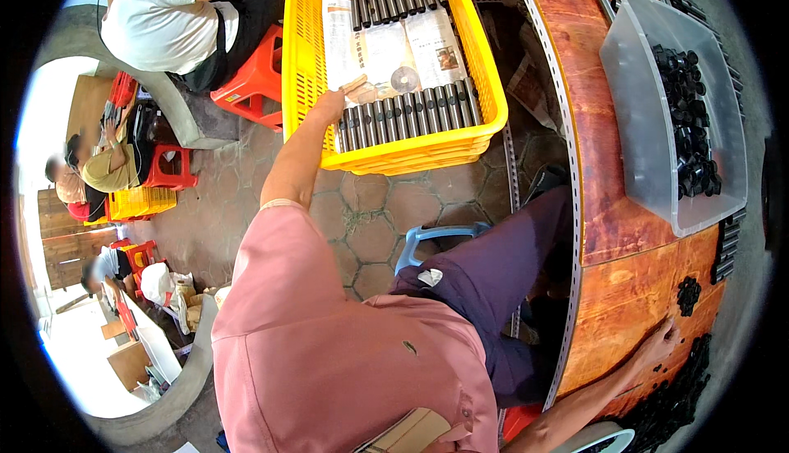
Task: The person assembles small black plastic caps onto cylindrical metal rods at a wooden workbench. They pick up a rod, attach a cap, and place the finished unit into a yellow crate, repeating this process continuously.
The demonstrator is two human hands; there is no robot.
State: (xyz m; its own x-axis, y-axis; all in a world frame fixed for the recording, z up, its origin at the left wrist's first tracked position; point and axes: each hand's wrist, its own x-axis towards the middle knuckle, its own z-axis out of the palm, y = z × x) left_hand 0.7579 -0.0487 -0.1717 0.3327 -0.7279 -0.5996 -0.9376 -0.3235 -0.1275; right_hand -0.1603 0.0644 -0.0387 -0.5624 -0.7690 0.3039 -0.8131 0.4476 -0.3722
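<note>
Left hand (330,105): fingers outstretched in crate (415,154)
Right hand (661,341): can't tell its grip
Black clump (689,295): between right hand and bin (634,116)
Red stool (255,69): left of crate

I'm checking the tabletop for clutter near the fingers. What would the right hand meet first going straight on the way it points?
Probably the small pile of black pieces just beyond the right hand on the wooden table, though depth is unclear here.

Bright daylight, burnt out to white in the opening (74,371) at left; deep shadow under the desk (620,321); glints along the tubes (403,116); distant heads (57,167) blurred, the crate (491,112) sharp; straight edges bow toward a black, blue-fringed rim
</note>
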